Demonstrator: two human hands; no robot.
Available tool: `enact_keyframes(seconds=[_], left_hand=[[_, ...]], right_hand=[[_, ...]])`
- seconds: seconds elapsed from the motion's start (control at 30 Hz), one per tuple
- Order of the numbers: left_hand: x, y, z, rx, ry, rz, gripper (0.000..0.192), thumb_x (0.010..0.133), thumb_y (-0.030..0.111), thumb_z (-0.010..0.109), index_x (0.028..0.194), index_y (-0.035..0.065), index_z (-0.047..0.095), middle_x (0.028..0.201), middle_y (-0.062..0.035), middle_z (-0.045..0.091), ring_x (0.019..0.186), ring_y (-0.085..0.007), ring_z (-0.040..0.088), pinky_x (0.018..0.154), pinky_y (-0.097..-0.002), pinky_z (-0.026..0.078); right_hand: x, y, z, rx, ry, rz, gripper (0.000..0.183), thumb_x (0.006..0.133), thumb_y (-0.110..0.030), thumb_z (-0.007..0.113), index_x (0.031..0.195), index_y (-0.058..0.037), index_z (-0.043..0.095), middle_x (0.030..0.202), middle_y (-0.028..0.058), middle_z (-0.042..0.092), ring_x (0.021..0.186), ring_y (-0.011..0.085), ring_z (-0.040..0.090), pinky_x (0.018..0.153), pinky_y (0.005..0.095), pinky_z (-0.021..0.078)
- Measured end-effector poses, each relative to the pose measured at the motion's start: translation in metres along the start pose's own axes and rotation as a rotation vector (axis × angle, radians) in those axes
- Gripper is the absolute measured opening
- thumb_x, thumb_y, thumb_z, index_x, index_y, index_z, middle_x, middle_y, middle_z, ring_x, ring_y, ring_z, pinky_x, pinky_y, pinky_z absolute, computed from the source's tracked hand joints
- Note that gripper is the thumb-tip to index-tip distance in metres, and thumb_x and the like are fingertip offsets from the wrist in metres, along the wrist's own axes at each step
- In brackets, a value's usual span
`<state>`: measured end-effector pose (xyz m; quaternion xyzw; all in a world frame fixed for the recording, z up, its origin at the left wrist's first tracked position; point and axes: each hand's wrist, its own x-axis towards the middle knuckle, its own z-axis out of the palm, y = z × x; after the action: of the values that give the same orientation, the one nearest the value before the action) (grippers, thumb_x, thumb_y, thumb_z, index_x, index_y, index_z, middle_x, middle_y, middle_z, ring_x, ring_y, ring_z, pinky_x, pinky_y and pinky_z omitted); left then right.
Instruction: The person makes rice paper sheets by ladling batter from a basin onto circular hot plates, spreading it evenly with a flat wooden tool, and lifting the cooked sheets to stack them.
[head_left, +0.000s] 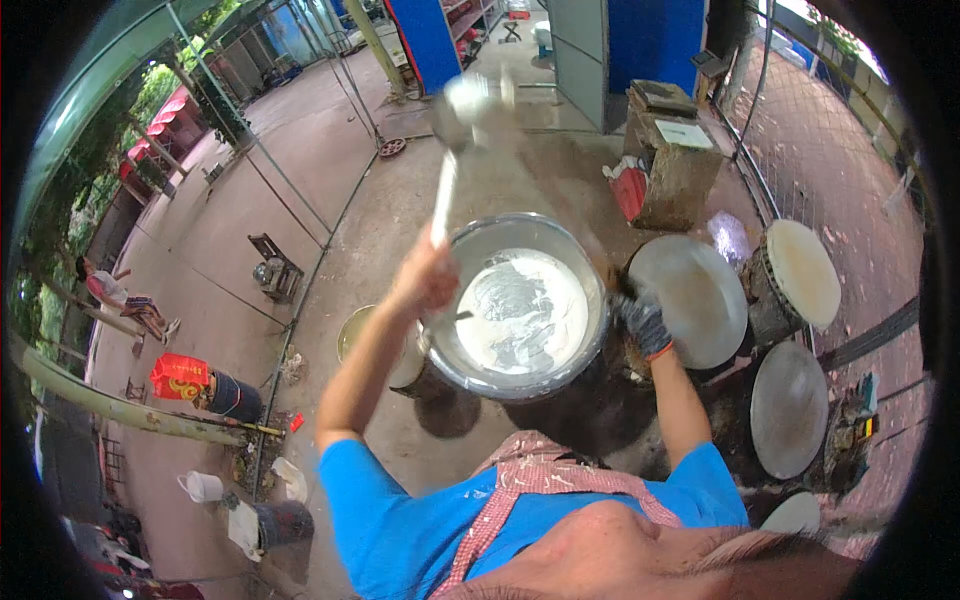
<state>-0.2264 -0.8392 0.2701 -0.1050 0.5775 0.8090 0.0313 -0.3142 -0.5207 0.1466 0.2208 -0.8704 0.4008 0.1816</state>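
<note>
My left hand (429, 276) is closed around the pale handle of a metal ladle (463, 112), raised beyond the basin and blurred. A large metal basin (517, 390) stands in front of me with white batter (566, 311) in it, spread unevenly over the bottom. My right hand (646, 324), in a dark glove with an orange cuff, is between the basin's right rim and a round griddle (694, 304). A brownish blur lies beside its fingers; whether it holds anything cannot be told. Under my left forearm a smaller pot (352, 330) is partly hidden.
More round griddles (789, 410) (804, 274) stand at the right. A worn cabinet (675, 184) is beyond them, near a wire fence. At the left are a small chair (276, 270), dark buckets (234, 397), a white bucket (204, 487) and a seated person (124, 296).
</note>
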Motion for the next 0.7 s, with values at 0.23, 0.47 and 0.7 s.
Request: enact_keyframes(seconds=[0.23, 0.47, 0.7], left_hand=[[-0.008, -0.092, -0.04, -0.99, -0.158, -0.817, 0.025, 0.09, 0.029, 0.036, 0.108, 0.013, 0.041, 0.053, 0.0017, 0.029, 0.037, -0.0044, 0.028, 0.027, -0.0162, 0.025], [0.006, -0.128, -0.008, -0.561, -0.345, -0.612, 0.022, 0.087, 0.029, 0.042, 0.109, 0.0267, 0.04, 0.053, 0.0015, 0.029, 0.036, -0.0049, 0.025, 0.026, -0.0173, 0.02], [0.02, -0.115, 0.083, -0.612, -0.617, -1.048, 0.039, 0.088, 0.034, 0.037, 0.059, 0.0077, 0.038, 0.043, 0.0035, 0.021, 0.031, -0.0064, 0.021, 0.025, -0.0204, 0.021]], right_hand=[[-0.138, 0.032, -0.009, 0.148, -0.379, 0.468, 0.034, 0.068, -0.027, 0.068, 0.085, 0.0008, 0.058, 0.073, 0.0094, 0.06, 0.067, 0.0135, 0.056, 0.062, 0.0301, 0.0453], [-0.178, -0.004, -0.011, 0.309, -0.338, 0.845, 0.043, 0.066, -0.039, 0.068, 0.089, -0.003, 0.058, 0.072, 0.0087, 0.06, 0.066, 0.0142, 0.055, 0.06, 0.0286, 0.0447], [-0.278, -0.012, -0.08, 0.248, 0.026, 0.738, 0.028, 0.074, -0.028, 0.062, 0.084, -0.0027, 0.058, 0.076, 0.0088, 0.06, 0.071, 0.0146, 0.057, 0.06, 0.0286, 0.0443]])
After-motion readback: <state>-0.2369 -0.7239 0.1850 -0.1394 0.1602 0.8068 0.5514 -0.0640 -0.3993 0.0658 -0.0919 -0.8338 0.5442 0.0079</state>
